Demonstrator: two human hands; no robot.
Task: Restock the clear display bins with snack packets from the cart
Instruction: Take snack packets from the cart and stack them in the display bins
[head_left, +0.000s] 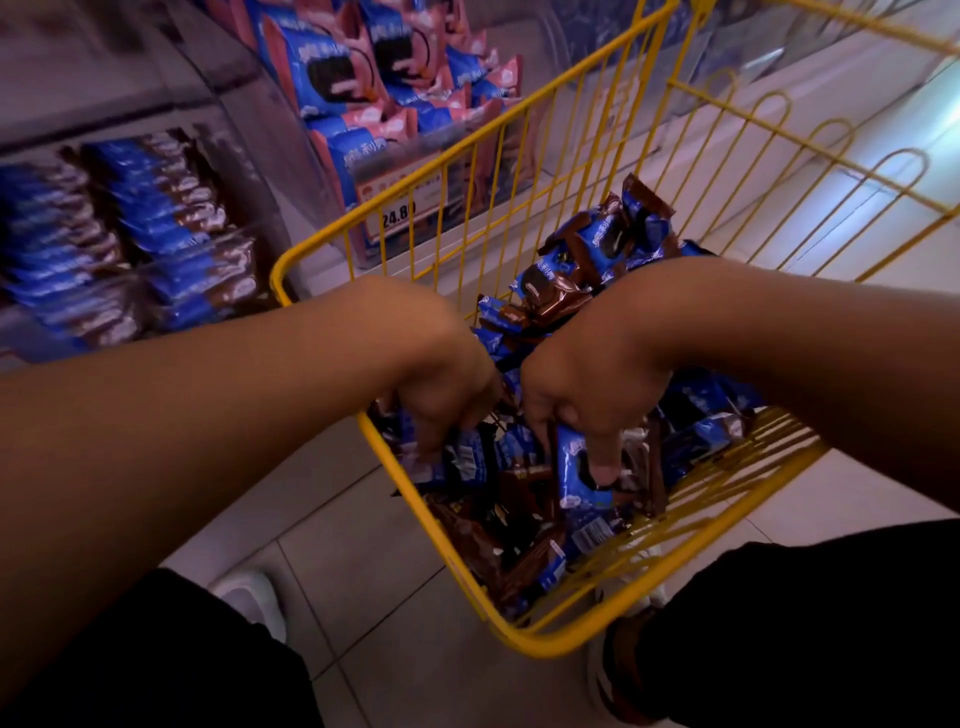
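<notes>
A yellow wire cart holds a heap of blue and brown snack packets. Both hands reach down into it. My left hand has its fingers curled into the packets at the cart's left side, gripping some of them. My right hand grips one blue packet between thumb and fingers. On the left stands a clear display bin with rows of the same blue and brown packets. A second clear bin behind the cart holds blue and pink packets.
A price label reading 24.80 shows on the pink-packet bin, behind the cart's wire. Pale floor tiles lie below. My dark trouser legs and shoes frame the cart's near corner. A white shelf base runs at the upper right.
</notes>
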